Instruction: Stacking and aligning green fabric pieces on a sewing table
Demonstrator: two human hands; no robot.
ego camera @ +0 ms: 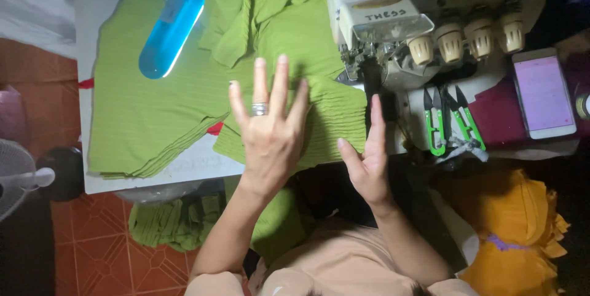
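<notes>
My left hand [270, 127] is spread flat, fingers apart, over a folded piece of green ribbed fabric [335, 115] on the white table [184, 167]; a ring sits on one finger. My right hand [367, 158] is open and turned edge-on at the fabric's right side, just in front of the sewing machine [393, 26]. Neither hand grips anything. A stack of green fabric pieces [147, 105] lies to the left, and more crumpled green fabric [258, 1] is behind it.
A blue lamp [172, 29] lies on the green stack. Two green thread snips [452, 121] and a phone [544, 93] with a lit screen sit right of the machine. Orange cloth [516, 222] is piled lower right, green fabric [178, 222] hangs under the table, a fan [18, 176] stands left.
</notes>
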